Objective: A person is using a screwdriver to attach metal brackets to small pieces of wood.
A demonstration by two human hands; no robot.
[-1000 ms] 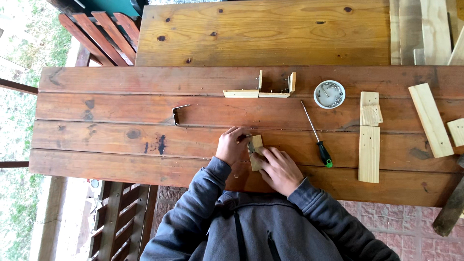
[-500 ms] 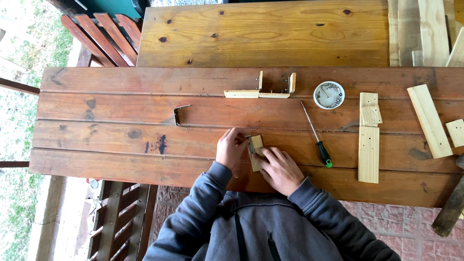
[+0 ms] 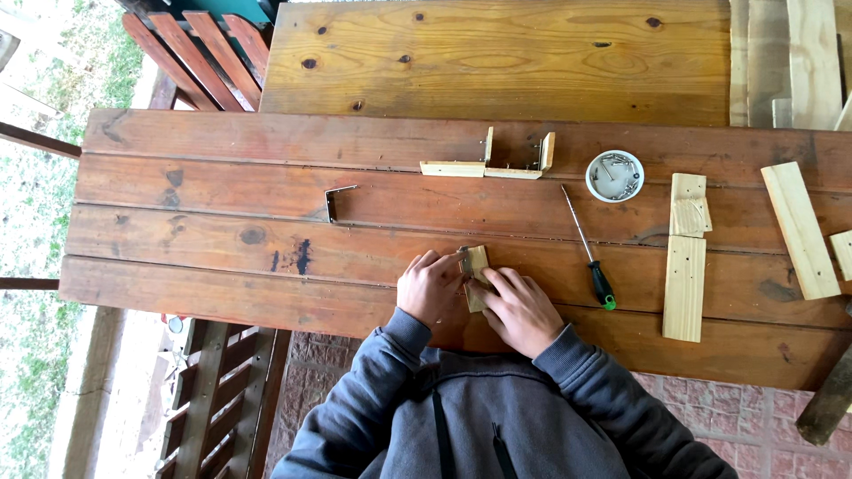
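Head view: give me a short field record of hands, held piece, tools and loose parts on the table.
left hand: on the small wood block, at its left side
right hand: on the same block, from the right
surface: reddish plank table
screwdriver: green handle, lying right of the hands, untouched
white bowl: holds small metal fasteners
metal bracket: lies apart, left of centre
wood assembly: at far edge
loose slats: to the right

1 small pale wooden block [image 3: 477,275], flat on the reddish plank table [image 3: 222,231], lengthwise toward the near edge.
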